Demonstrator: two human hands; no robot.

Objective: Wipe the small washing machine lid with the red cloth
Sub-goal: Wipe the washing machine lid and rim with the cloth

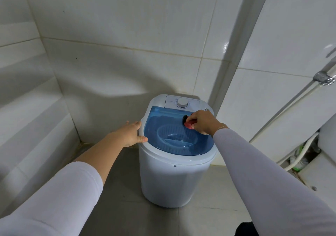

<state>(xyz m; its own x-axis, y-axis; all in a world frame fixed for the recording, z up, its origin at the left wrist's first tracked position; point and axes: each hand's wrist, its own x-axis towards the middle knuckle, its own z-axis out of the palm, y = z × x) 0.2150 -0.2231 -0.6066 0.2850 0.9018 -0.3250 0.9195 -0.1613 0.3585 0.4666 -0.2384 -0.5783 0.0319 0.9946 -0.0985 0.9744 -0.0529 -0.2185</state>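
Small washing machine (174, 177) stands on the floor in a tiled corner; blue see-through lid (174, 141) closed; right hand (203, 122) fingers curled tight around the bunched red cloth (190, 123), pressed on the lid's back-right part near the dial (182, 102); left hand (130, 133) spread flat, gripping nothing, against the machine's left rim.

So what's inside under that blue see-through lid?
Through the blue lid you can see a ribbed white basket. The right hand and red cloth hide one corner.
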